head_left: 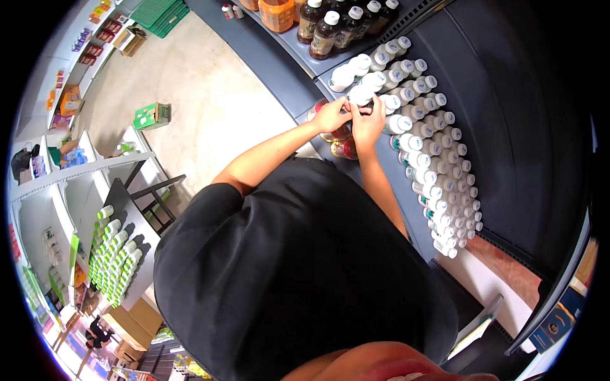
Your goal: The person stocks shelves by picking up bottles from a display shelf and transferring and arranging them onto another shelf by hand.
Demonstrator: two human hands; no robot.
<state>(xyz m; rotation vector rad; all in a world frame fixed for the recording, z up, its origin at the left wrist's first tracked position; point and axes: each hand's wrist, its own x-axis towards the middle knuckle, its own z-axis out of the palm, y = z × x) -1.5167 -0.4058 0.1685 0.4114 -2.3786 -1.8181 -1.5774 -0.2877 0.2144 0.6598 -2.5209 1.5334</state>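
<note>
Both my hands meet at the lower end of a white bottle (361,94) near the front edge of a dark shelf. The fingers of my left hand (333,116) are curled together beside the bottle's base; what they pinch, if anything, is hidden. My right hand (368,122) has its thumb and fingers bent around the base of the same bottle. Another white bottle (342,77) stands just beyond, and rows of similar white-capped bottles (438,152) fill the shelf to the right. Jars with red contents (344,148) sit partly hidden below my hands.
Dark drink bottles (325,35) and an orange container (277,14) stand on the shelf section at the top. Green-and-white bottles (116,257) cover a table at the left. A green box (151,116) and green crates (159,16) are on the floor. A person (98,332) appears far back.
</note>
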